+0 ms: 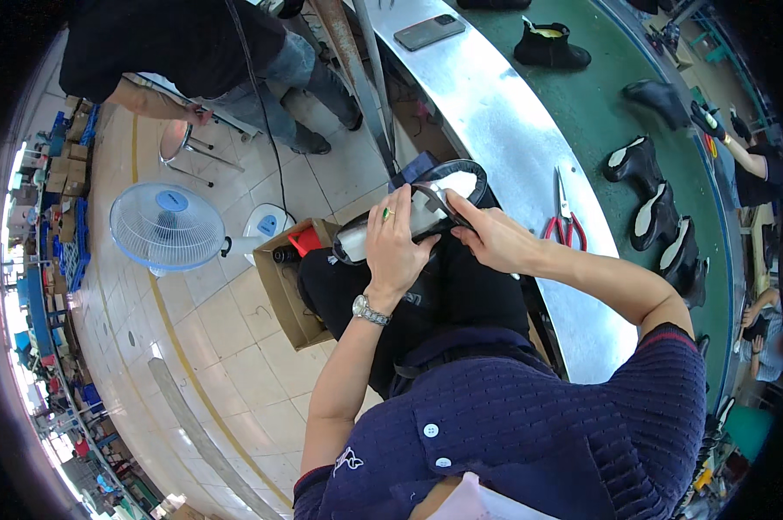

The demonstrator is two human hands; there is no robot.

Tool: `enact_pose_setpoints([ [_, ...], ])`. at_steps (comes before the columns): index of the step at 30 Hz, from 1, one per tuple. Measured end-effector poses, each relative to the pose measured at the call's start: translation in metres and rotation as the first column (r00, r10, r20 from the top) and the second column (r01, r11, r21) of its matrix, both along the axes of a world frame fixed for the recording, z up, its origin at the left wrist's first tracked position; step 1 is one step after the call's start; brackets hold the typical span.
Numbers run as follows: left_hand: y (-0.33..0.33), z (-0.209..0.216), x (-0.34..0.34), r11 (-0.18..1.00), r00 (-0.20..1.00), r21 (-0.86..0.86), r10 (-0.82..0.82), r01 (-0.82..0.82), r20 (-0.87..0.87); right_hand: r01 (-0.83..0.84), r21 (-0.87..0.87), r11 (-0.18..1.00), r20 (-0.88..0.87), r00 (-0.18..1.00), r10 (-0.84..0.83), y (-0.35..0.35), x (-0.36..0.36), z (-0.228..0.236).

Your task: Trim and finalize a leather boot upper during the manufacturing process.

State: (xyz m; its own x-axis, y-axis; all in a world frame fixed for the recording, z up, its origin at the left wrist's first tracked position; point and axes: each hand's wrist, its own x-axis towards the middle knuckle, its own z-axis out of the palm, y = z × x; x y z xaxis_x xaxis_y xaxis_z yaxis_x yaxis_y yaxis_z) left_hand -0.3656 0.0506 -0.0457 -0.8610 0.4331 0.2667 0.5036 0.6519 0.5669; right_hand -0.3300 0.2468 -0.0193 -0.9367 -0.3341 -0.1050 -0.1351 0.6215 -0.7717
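Observation:
Across my lap lies a black shoe (457,184), its pale underside turned up and framed by a dark edge. My left hand (392,241) lies over the near part of it, fingers stretched across the pale surface and thumb at the side. Opposite, my right hand (494,236) presses its thumb onto the shoe's middle, where a dark strip crosses, with the other fingers curled at its edge. The hands partly cover the shoe, and its upper is mostly hidden beneath.
Red-handled scissors (565,212) and a phone (430,32) lie on the metal worktop (517,121) to my right. Beyond, a green conveyor (574,108) carries several black boots (656,217). At left are an open cardboard box (294,303), a fan (168,227) and a standing person.

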Motion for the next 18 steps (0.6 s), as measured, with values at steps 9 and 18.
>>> enact_pose_setpoints([
  [9, -0.009, -0.023, -0.007, 0.991, 0.946, -0.135, -0.034, -0.01, -0.323, -0.176, 0.391, 0.903, -0.013, 0.98, 0.197, 0.014, -0.055, 0.076],
  [18, -0.011, -0.028, -0.008, 0.982, 0.941, -0.187, -0.029, -0.037, -0.337, 0.056, 0.169, 0.984, -0.124, 0.992, -0.035, -0.009, -0.062, 0.052],
])
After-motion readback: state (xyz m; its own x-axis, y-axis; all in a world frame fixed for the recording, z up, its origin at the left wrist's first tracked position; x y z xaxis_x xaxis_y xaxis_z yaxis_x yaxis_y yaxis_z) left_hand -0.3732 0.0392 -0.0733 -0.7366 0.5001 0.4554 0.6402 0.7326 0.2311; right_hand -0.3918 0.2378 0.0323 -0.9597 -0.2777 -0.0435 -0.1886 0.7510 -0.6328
